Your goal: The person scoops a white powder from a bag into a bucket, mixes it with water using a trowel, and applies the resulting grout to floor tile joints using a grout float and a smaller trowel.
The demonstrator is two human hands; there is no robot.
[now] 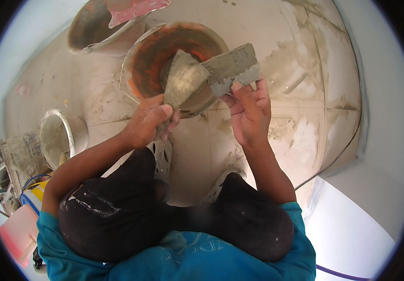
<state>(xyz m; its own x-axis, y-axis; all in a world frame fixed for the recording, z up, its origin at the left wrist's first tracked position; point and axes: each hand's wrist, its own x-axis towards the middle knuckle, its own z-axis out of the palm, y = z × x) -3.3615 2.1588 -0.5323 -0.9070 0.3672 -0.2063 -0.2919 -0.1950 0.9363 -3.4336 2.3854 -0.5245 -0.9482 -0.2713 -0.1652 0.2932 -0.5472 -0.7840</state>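
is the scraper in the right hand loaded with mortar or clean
Loaded: grey mortar coats the scraper blade held by the right hand.

Indoor tiling site: mortar-smeared floor tiles [300,136], mortar-crusted mixing basin [141,65], bucket [61,136].

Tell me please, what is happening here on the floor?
A person squats on a tiled floor over an orange pan of grey mortar. The left hand holds a trowel by its handle, blade up. The right hand holds a second flat tool loaded with wet mortar. The two blades meet above the pan. A second pan lies further off, and a grey bucket stands at the person's left.
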